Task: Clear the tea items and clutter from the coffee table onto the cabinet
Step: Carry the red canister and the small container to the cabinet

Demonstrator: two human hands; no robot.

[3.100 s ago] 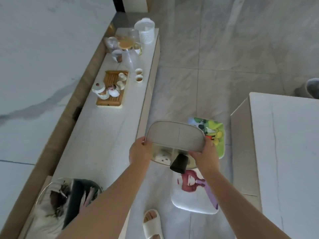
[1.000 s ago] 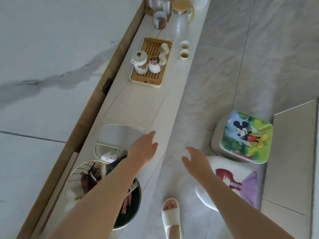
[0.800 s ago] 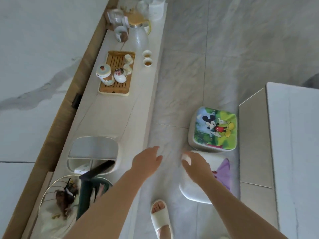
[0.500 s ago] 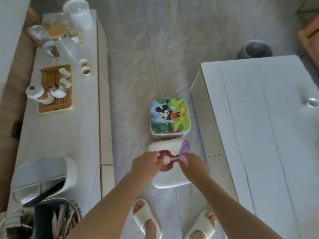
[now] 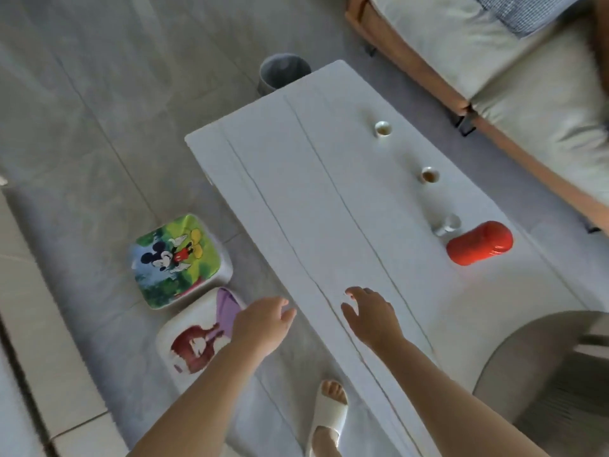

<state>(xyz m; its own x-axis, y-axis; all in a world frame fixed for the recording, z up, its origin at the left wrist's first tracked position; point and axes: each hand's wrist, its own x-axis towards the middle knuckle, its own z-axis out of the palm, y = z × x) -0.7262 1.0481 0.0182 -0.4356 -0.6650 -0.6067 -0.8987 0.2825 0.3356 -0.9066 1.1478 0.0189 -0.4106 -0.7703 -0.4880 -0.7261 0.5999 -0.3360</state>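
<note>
Both hands, left hand (image 5: 263, 321) and right hand (image 5: 370, 313), are hovering with fingers loosely spread (holding nothing) over the white surface (image 5: 296, 192); three teacups and a red canister (image 5: 479, 243) are sitting well beyond.

Grey tiled floor (image 5: 99, 94) in daylight; two cartoon-print stools (image 5: 179, 260) beside a long white table (image 5: 296, 192), wood-framed sofa (image 5: 494, 77) opposite, grey bin (image 5: 283, 74) at the far end.
</note>
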